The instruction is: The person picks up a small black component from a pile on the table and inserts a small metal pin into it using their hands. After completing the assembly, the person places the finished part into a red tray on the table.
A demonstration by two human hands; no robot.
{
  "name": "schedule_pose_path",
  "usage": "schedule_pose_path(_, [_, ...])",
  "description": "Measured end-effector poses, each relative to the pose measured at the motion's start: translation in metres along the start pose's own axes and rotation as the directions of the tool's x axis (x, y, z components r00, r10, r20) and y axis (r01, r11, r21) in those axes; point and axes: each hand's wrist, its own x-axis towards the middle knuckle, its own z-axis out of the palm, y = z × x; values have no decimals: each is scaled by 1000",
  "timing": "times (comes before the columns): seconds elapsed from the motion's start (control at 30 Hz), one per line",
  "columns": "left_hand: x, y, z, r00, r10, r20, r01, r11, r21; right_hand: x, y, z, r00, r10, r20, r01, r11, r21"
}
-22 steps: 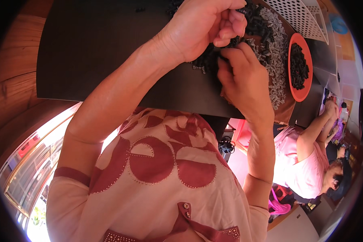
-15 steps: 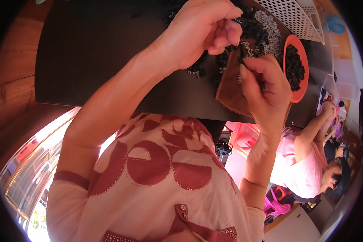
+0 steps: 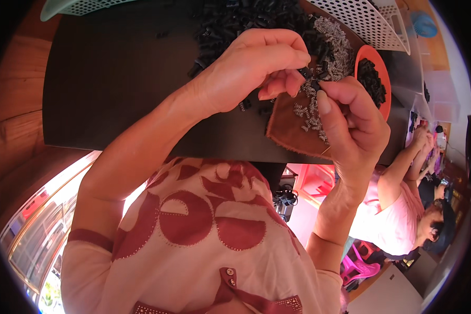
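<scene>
My left hand [image 3: 259,70] pinches a small black plastic piece [image 3: 304,72] between thumb and fingertips. My right hand [image 3: 353,112] is closed on a second small black piece [image 3: 315,84], and the two pieces meet or nearly meet; whether they are joined I cannot tell. Under the hands lies a brown cloth [image 3: 290,125] with small metal coil springs [image 3: 311,118] scattered on it. More springs [image 3: 339,44] are heaped just beyond. A large pile of black plastic pieces [image 3: 240,23] spreads across the dark table [image 3: 115,78] past my left hand.
An orange bowl [image 3: 386,94] of black pieces stands right of my right hand. Behind it is a white perforated basket [image 3: 361,21]; a green basket [image 3: 83,8] sits at the far left. Another person in a pink shirt [image 3: 392,209] works at the right.
My hands have come together, bringing the two black pieces close to each other. The view has shifted, showing more of the black pile, the springs on the cloth and the green basket.
</scene>
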Motion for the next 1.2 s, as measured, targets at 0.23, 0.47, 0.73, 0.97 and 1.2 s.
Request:
schedule_pose_path(0.23, [-2, 2, 3, 1000, 6, -2, -5, 999, 46, 1, -1, 0, 998, -56, 29, 57, 998, -9])
schedule_pose_path(0.47, [-3, 2, 3, 1000, -1, 13, 0, 998, 56, 3, -3, 2, 976, -214, 32, 217, 968, -129])
schedule_pose_path(0.73, [-3, 2, 6, 1000, 23, 16, -25, 995, 92, 2, -4, -1, 968, -244, 56, 250, 956, -152])
schedule_pose_path(0.97, [-3, 4, 8, 999, 4, 37, -8, 995, 101, 2, -7, -2, 954, -284, 99, 300, 923, -242])
schedule_pose_path(1.2, [-3, 1, 11, 999, 15, 37, -18, 995, 96, 1, -7, 1, 954, -284, 91, 299, 922, -248])
